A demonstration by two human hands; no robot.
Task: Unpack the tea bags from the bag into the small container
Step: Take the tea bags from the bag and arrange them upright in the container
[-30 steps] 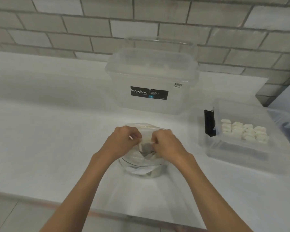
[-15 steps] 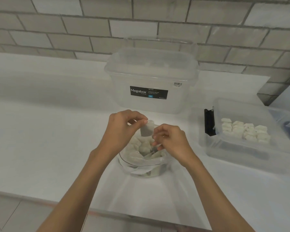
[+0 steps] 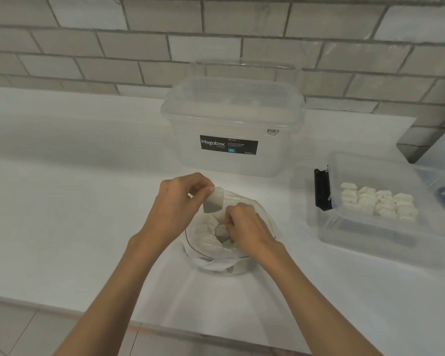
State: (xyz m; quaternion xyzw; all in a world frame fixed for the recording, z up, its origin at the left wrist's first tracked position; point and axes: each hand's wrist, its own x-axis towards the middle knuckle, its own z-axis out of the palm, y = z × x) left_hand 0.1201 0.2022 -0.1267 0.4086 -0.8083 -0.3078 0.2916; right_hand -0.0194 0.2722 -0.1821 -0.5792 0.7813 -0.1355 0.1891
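Tea bag [image 3: 212, 202] is hanging from the left grip [image 3: 175, 201], pinched at its top corner between thumb and forefinger. Its long axis is running nearly upright, just above the mouth of the clear bag [image 3: 211, 264]. The right grip [image 3: 249, 229] is reaching down into that mouth among the remaining tea bags [image 3: 222, 233]. Its fingers are curling, but I cannot tell whether they are grasping one of them, the film, or nothing.

The small container [image 3: 357, 227] is sitting well apart at 3 o'clock from the lifted tea bag, open-topped, with rows of unpacked tea bags [image 3: 378, 201] lying inside. Its black clip [image 3: 320, 190] is facing the bag on the near wall.

The right grip is lying nearer the container, and it is sitting between the container and the lifted tea bag. The left is therefore probably going to have to carry over the right wrist, or hand the tea bag across.

The large lidded box [image 3: 231, 119] is standing close at 12 o'clock, limiting room that way. Open bench [image 3: 75, 214] is spreading toward 9 o'clock, and the bench edge is running across at 6 o'clock. A clear strip of bench is lying between bag and container at 3 o'clock.
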